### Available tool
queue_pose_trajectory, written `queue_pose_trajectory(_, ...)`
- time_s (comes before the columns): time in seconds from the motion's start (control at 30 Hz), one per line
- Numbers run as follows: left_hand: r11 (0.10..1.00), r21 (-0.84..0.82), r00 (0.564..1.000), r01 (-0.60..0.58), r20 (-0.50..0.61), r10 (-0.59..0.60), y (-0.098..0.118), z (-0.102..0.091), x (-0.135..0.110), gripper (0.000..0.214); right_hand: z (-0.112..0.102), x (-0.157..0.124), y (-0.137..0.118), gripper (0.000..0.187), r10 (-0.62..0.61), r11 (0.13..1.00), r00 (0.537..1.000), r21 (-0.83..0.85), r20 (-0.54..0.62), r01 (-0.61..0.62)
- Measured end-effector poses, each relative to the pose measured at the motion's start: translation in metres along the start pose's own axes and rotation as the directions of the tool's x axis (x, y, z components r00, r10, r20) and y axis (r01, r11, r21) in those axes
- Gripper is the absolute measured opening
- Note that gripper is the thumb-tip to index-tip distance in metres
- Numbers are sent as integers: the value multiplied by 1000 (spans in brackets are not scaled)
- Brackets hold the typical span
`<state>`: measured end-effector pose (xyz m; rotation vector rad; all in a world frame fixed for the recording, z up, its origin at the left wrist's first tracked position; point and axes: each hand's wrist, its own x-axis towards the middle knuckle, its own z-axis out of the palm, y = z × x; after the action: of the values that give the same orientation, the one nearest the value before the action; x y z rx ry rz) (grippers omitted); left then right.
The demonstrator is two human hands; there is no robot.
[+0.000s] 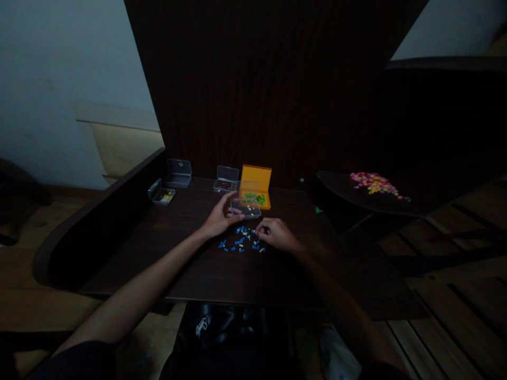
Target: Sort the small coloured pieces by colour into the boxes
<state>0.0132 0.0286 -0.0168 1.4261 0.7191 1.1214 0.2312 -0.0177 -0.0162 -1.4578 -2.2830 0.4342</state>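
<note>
My left hand [222, 215] is closed around the left side of a clear plastic box [249, 212] with its lid raised. A few pale pieces lie inside that box. My right hand [275, 233] has its fingers pinched together at the right edge of a scatter of small blue pieces [233, 248] and pale yellow pieces [261, 250]. Whatever is between those fingertips is too small to make out. Just behind the clear box stands an open orange box [256, 174], holding small green pieces [259, 198].
Another clear box [226, 174] with dark reddish pieces stands left of the orange one. Farther left are an open clear box [179, 171] and a small box with yellow pieces [163, 196]. Many pink and yellow pieces [374, 183] lie on a dark surface [336, 182] at right.
</note>
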Motion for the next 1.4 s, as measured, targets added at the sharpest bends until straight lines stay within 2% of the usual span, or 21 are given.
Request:
queue_pose_trajectory(0.4,1000,-10,1000,4,-1,-4,2,1,0,79,-3,1,7,13,-13,1000,999,16,-34,13)
queue_pose_trajectory(0.63,1000,-5,1000,11,1,-11,1,0,0,80,2,1,12,16,-10,997,997,-76,-78,4)
queue_pose_trajectory(0.87,1000,8,1000,9,-5,-9,1,1,0,78,5,1,14,19,-23,997,994,-77,-106,15)
queue_pose_trajectory(1.1,1000,6,1000,-6,-4,6,1,0,0,79,6,1,14,25,-117,993,992,-16,-57,116)
queue_pose_trajectory(1.4,1000,2,1000,0,8,0,2,0,0,78,4,7,12,15,-146,986,989,72,-29,148)
